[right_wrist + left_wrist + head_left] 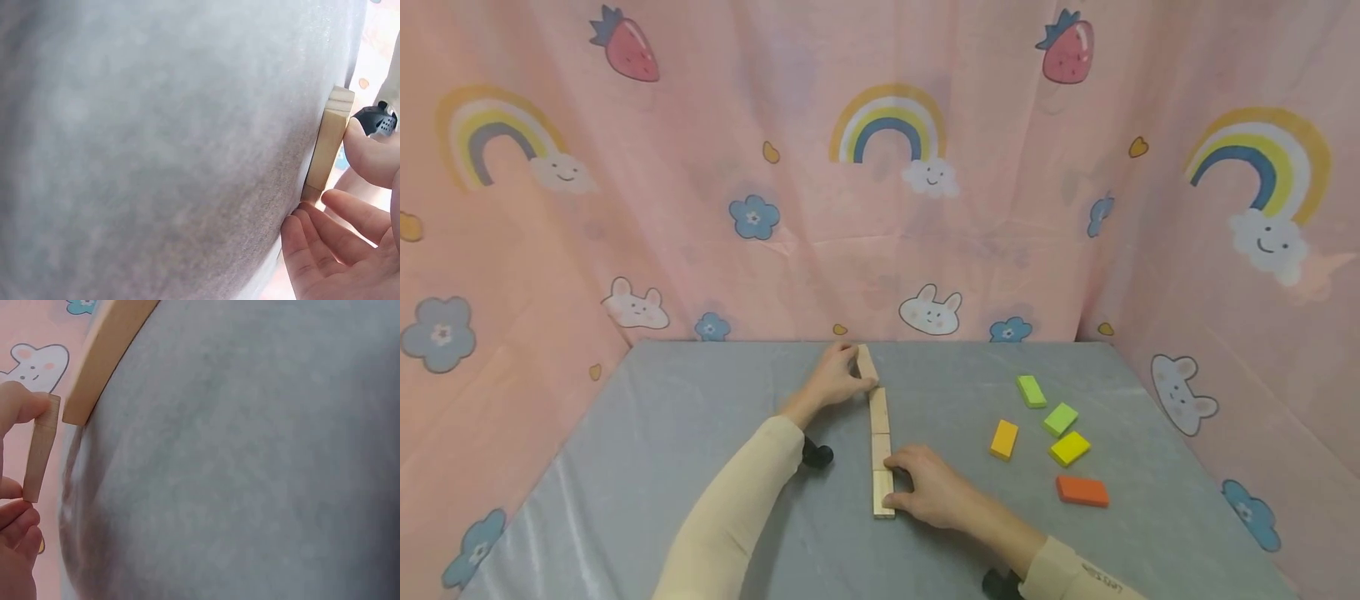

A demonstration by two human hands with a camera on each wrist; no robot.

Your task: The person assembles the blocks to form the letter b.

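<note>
My left hand pinches a plain wooden block by its two ends, thumb at the near end and fingers at the far end. In the left wrist view this wooden block shows between thumb and fingertips, just beyond the row's end. Three more plain wooden blocks lie end to end in a line toward me. My right hand rests at the near end of that line, its thumb on the nearest wooden block and its index finger by the seam with the one behind.
On the right lie several coloured blocks: two green ones, an amber one, a yellow one and an orange one. Grey cloth covers the table. A pink patterned curtain stands along its back and sides.
</note>
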